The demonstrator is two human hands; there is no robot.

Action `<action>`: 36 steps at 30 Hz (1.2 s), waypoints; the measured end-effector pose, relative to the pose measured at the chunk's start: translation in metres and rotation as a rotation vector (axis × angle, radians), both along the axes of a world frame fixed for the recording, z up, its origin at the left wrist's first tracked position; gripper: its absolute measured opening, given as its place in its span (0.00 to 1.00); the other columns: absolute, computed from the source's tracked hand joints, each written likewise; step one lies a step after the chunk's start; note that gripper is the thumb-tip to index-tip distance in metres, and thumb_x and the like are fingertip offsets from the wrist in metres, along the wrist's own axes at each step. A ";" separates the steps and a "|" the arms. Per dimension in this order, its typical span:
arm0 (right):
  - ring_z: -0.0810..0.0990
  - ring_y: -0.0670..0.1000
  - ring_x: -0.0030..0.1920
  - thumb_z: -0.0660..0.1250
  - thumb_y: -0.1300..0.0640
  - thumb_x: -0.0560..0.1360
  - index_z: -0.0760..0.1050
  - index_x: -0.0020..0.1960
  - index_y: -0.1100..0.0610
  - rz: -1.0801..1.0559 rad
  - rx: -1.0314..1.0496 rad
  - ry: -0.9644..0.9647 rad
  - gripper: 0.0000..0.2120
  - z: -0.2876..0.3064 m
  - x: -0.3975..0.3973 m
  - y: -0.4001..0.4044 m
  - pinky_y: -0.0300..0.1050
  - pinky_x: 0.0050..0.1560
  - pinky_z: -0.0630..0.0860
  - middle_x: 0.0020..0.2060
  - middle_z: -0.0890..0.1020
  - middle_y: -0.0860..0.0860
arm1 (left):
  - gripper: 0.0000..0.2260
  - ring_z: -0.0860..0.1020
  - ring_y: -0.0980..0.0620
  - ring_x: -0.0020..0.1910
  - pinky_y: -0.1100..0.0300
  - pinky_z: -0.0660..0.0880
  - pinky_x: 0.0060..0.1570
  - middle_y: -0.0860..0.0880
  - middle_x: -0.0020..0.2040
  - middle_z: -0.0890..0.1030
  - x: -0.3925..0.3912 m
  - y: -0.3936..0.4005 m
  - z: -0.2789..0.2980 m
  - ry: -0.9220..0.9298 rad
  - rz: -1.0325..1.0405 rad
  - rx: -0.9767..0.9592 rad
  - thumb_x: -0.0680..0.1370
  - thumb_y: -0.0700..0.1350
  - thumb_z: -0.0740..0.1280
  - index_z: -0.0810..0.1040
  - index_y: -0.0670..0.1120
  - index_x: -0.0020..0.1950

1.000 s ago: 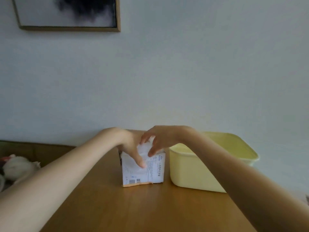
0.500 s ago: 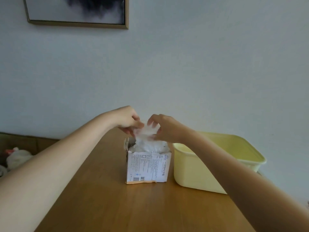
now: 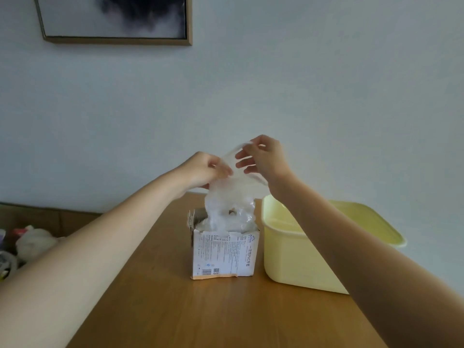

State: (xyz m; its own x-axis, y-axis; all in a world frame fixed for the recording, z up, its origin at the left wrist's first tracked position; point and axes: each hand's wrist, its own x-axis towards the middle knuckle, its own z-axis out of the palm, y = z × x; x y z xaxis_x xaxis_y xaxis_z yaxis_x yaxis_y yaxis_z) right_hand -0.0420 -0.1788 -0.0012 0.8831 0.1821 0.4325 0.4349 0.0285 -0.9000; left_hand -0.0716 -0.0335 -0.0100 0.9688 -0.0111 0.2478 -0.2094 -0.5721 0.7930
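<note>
Item one, the disposable glove (image 3: 229,194): clear thin film, held in the air directly above its carton, with its lower part trailing into the wad of film that fills the carton mouth. Its long axis runs near upright and leans up toward the right. The upper edge is pulled into a taut band between my two hands, and I take this for the cuff, though the film is too clear to be sure. Item two, the left hand (image 3: 206,169): its fingers (image 3: 222,169) are curled and pinch the lower left of that band, in my judgement to anchor the film. Item three, the right hand (image 3: 263,159): thumb and forefinger pinch the higher end of the band while the remaining fingers (image 3: 242,163) are spread loose, a grip that looks meant to peel one glove free of the rest. Item four, the glove box (image 3: 223,254): white printed cardboard with a torn top, standing upright on the wooden surface (image 3: 200,310), its printed face toward me. Item five, the pale yellow plastic tub (image 3: 301,262): just beside the box on its right, open top, what shows of its inside is bare, probably placed to receive things. Item six, a framed picture (image 3: 115,18) on the wall above. Item seven, a white soft toy (image 3: 35,241), well apart, off the surface at far left.
</note>
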 end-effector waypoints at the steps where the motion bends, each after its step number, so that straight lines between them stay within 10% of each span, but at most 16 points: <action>1: 0.77 0.47 0.22 0.59 0.65 0.78 0.66 0.38 0.58 -0.036 0.050 0.008 0.11 0.001 0.002 -0.003 0.36 0.24 0.71 0.31 0.78 0.55 | 0.06 0.77 0.57 0.42 0.67 0.72 0.39 0.52 0.41 0.81 0.000 0.000 -0.002 -0.007 0.001 -0.022 0.77 0.38 0.65 0.81 0.46 0.45; 5: 0.80 0.51 0.35 0.62 0.62 0.78 0.69 0.46 0.60 -0.066 0.019 0.134 0.04 -0.001 0.008 -0.018 0.39 0.34 0.77 0.40 0.79 0.58 | 0.09 0.77 0.59 0.33 0.71 0.70 0.30 0.55 0.28 0.81 0.001 -0.003 -0.004 -0.028 0.041 -0.183 0.76 0.34 0.64 0.80 0.45 0.40; 8: 0.76 0.55 0.58 0.70 0.43 0.70 0.69 0.63 0.60 0.069 -0.269 0.280 0.29 -0.014 0.008 -0.032 0.49 0.56 0.74 0.59 0.76 0.55 | 0.12 0.77 0.50 0.36 0.57 0.74 0.47 0.49 0.29 0.80 0.005 -0.004 -0.001 -0.030 0.134 -0.452 0.75 0.32 0.62 0.80 0.42 0.36; 11: 0.77 0.54 0.59 0.70 0.35 0.62 0.73 0.63 0.58 0.321 -0.318 0.395 0.38 -0.018 0.006 -0.039 0.50 0.62 0.73 0.59 0.77 0.53 | 0.10 0.77 0.45 0.45 0.53 0.74 0.51 0.47 0.33 0.80 0.009 -0.009 -0.004 0.018 0.207 -0.503 0.74 0.32 0.62 0.78 0.40 0.34; 17: 0.77 0.52 0.36 0.68 0.61 0.74 0.78 0.41 0.60 0.173 -0.319 0.181 0.04 -0.016 -0.007 -0.026 0.42 0.41 0.74 0.35 0.80 0.55 | 0.11 0.76 0.56 0.39 0.63 0.71 0.38 0.54 0.33 0.80 0.013 -0.026 -0.017 -0.031 0.179 -0.328 0.77 0.37 0.65 0.76 0.45 0.34; 21: 0.74 0.48 0.25 0.64 0.66 0.76 0.75 0.43 0.62 -0.069 0.108 0.286 0.04 -0.008 0.001 -0.035 0.38 0.29 0.72 0.25 0.76 0.52 | 0.08 0.77 0.61 0.26 0.71 0.72 0.29 0.53 0.29 0.80 0.016 -0.028 -0.021 -0.090 0.197 -0.337 0.78 0.37 0.64 0.78 0.45 0.40; 27: 0.80 0.57 0.51 0.68 0.43 0.72 0.70 0.55 0.60 0.235 -0.001 0.611 0.23 -0.019 0.001 -0.054 0.51 0.56 0.77 0.51 0.79 0.56 | 0.07 0.78 0.56 0.33 0.66 0.75 0.35 0.49 0.35 0.81 0.020 -0.034 -0.018 -0.190 0.449 -0.638 0.80 0.39 0.60 0.77 0.44 0.46; 31: 0.78 0.52 0.35 0.68 0.59 0.74 0.74 0.43 0.60 0.180 0.255 0.696 0.05 -0.029 0.011 -0.038 0.42 0.36 0.79 0.40 0.76 0.54 | 0.09 0.77 0.58 0.32 0.69 0.73 0.33 0.49 0.37 0.81 0.021 -0.054 -0.019 -0.237 0.479 -0.621 0.80 0.39 0.58 0.77 0.45 0.46; 36: 0.72 0.46 0.19 0.63 0.65 0.74 0.71 0.32 0.58 -0.372 0.308 0.337 0.12 -0.016 0.030 -0.044 0.35 0.22 0.69 0.20 0.75 0.49 | 0.06 0.79 0.52 0.37 0.57 0.79 0.50 0.48 0.39 0.80 0.020 -0.048 -0.025 -0.135 0.373 -0.571 0.77 0.37 0.63 0.77 0.42 0.51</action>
